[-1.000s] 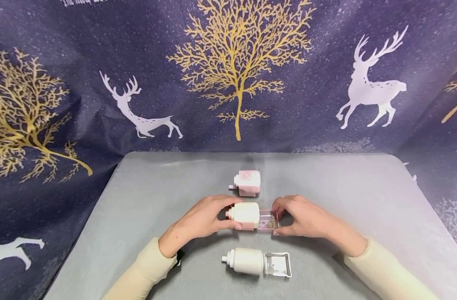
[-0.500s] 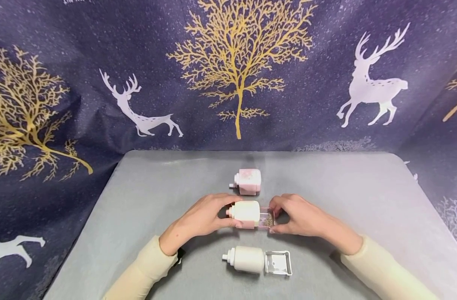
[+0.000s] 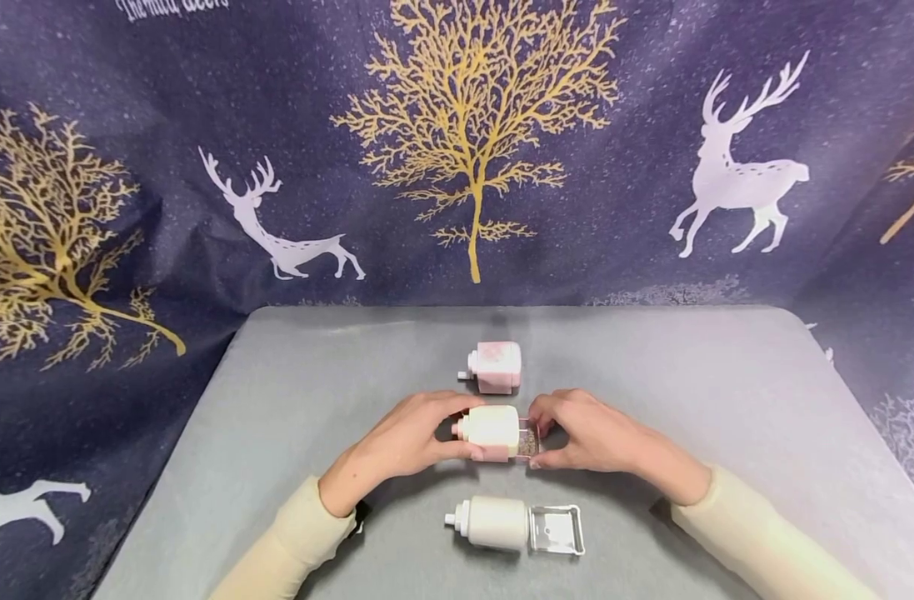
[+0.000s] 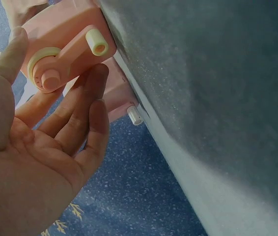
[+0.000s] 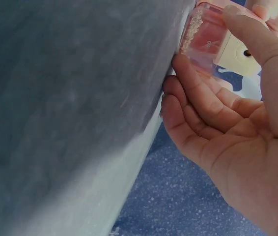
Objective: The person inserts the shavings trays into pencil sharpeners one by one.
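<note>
– Grey table (image 3: pixel 689 358), deer-print cloth (image 3: pixel 614 217) behind. Hands?
– Left hand (image 3: pixel 412 433) grips cream-and-pink sharpener (image 3: pixel 492 429); right hand (image 3: pixel 591 429) pinches its clear drawer (image 3: pixel 528 440), partly out.
– Sharpener where?
– Mid-table, between pink sharpener (image 3: pixel 497 368) and white sharpener (image 3: pixel 496 523).

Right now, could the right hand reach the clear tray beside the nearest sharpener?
Probably yes: nothing visible stands between the right hand and the clear tray, though it pinches the pink drawer.
</note>
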A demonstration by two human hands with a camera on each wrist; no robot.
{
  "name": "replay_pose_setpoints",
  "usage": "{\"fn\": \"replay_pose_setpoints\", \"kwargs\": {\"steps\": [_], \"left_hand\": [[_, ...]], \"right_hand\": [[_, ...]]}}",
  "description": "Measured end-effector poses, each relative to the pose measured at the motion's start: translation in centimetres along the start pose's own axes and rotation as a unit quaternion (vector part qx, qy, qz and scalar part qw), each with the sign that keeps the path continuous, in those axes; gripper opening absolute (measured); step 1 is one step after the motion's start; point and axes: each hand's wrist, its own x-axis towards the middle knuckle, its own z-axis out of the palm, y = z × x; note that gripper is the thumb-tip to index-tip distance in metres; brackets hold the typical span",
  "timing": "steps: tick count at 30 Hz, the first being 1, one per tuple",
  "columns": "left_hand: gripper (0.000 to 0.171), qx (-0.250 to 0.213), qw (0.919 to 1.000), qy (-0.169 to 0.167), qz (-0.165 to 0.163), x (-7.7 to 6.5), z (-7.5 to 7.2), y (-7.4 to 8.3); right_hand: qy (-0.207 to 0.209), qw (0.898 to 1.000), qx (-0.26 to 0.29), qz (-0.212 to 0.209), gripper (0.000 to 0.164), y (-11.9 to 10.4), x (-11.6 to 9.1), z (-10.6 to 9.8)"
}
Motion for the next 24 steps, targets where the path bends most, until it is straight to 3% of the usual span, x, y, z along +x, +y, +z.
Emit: {"fn": "replay_pose_setpoints", "kwargs": {"steps": [24], "left_hand": [[0.069, 0.009, 0.9999, 0.004, -0.008, 0.0, 0.01, 0.3]], "right_hand": [[-0.009, 1.0, 0.019, -0.004, 0.045, -0.46, 0.86, 0.38]]}}
